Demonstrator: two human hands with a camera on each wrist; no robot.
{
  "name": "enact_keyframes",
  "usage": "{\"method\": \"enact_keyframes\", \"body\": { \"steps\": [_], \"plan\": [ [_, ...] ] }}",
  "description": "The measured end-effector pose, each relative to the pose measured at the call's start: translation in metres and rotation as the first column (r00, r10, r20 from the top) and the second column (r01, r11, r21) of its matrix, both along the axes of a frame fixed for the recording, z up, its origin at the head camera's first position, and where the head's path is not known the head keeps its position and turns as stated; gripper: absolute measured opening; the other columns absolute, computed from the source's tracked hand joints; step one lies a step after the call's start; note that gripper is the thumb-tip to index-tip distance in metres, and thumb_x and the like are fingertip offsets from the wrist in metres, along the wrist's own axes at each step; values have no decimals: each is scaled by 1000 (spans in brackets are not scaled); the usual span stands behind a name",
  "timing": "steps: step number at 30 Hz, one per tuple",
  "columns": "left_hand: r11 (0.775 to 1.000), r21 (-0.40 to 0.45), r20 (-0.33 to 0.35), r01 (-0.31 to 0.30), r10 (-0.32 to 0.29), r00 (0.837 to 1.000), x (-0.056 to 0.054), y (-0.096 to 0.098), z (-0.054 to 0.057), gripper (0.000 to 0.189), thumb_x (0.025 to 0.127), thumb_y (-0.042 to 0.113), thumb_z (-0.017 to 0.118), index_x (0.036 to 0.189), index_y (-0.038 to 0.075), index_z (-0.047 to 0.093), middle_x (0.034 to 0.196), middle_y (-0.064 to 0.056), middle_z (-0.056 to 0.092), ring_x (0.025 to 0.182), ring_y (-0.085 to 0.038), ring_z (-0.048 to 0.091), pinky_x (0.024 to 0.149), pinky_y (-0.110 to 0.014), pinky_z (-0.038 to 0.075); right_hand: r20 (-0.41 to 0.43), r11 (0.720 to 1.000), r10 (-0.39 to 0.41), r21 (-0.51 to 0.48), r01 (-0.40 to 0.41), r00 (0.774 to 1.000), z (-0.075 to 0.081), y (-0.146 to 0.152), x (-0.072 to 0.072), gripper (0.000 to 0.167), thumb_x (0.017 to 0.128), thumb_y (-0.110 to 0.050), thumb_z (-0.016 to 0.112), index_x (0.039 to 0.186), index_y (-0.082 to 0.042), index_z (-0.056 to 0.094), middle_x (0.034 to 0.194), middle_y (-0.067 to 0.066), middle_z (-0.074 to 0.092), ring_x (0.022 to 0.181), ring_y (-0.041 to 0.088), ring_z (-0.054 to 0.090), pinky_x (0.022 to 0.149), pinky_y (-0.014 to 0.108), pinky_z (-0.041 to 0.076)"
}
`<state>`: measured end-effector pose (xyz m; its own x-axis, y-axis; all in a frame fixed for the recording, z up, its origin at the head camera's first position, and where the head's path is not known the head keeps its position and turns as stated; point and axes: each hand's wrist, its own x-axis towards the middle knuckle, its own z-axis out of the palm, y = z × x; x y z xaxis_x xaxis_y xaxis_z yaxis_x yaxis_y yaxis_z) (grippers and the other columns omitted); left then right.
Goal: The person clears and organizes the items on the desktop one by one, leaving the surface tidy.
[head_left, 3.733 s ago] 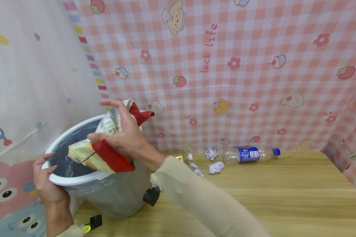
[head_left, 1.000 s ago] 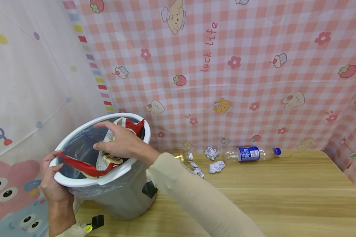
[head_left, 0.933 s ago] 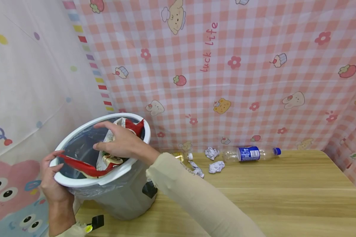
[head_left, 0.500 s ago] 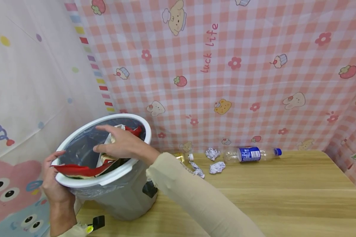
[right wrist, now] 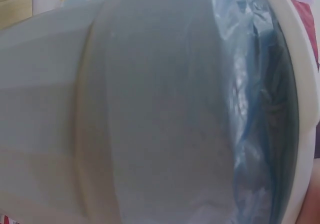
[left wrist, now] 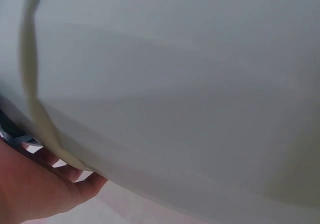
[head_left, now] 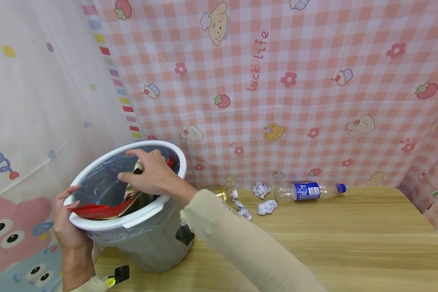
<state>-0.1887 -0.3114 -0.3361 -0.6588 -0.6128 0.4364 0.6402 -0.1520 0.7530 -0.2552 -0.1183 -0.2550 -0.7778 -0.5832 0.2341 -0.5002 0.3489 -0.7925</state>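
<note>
At the left stands a grey trash can with a white rim and a clear liner, its mouth tilted towards me. My left hand grips the rim from the left side, fingertips over the edge; the left wrist view shows its fingers against the can's outer wall. Inside the mouth lies a red and cream snack bag, partly sunk below the rim. My right hand holds the bag's right part between thumb and bent fingers. Some of those fingers are hidden. In the right wrist view, the can and its liner cover most of the picture.
On the wooden table lie several crumpled papers, one paper ball among them. A clear bottle with a blue label lies near the back curtain. Beside the can, a bottle with a white cap is partly hidden by my right arm.
The snack bag went from above the can down into its mouth. Over the last second it has sunk and crumpled further. My right hand followed it down, then shifted slightly; my left stays on the rim.
</note>
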Motion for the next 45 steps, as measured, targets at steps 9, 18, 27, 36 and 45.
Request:
{"method": "enact_keyframes", "body": {
  "steps": [9, 18, 27, 36, 45],
  "plan": [
    [1000, -11, 7, -6, 6, 1000, -1, 2, -1, 33, 97, 11, 32, 115, 2, 58, 124, -15, 53, 112, -23, 50, 90, -25, 42, 5, 998, -55, -38, 55, 998, 0, 7, 1, 60, 94, -46, 62, 148, -29, 41, 151, 11, 32, 131, 18, 40, 106, 38, 40],
    [1000, -2, 4, -7, 7, 1000, 0, 1, -2, 34, 96, 11, 32, 114, 3, 59, 124, -15, 53, 111, -22, 51, 89, -24, 43, 7, 986, -78, -144, 79, 997, 3, 26, 0, 57, 93, -42, 64, 145, -26, 46, 144, 6, 42, 126, 17, 47, 97, 36, 44],
    [1000, 17, -2, 5, -5, 1000, -1, 0, -1, 35, 96, 10, 31, 116, 1, 58, 124, -15, 53, 111, -23, 51, 89, -24, 44, 64, 957, -59, -279, 74, 996, -4, 56, -1, 56, 94, -38, 67, 144, -27, 45, 128, 3, 50, 101, 18, 54, 78, 34, 50],
    [999, 46, -34, 16, -14, 999, -1, 2, -1, 34, 95, 8, 32, 114, -1, 58, 122, -17, 54, 109, -24, 52, 87, -25, 45, 119, 941, -34, -330, 72, 992, -12, 80, -5, 54, 94, -37, 66, 143, -33, 44, 129, 6, 52, 93, 20, 53, 75, 35, 49],
    [999, 48, -36, 17, -15, 999, -1, 1, -1, 33, 95, 7, 32, 114, -1, 59, 122, -17, 53, 109, -25, 52, 86, -25, 46, 135, 944, -44, -319, 85, 990, -24, 100, -9, 55, 94, -35, 66, 144, -33, 42, 134, 6, 51, 95, 22, 50, 75, 35, 47]
  ]
}}
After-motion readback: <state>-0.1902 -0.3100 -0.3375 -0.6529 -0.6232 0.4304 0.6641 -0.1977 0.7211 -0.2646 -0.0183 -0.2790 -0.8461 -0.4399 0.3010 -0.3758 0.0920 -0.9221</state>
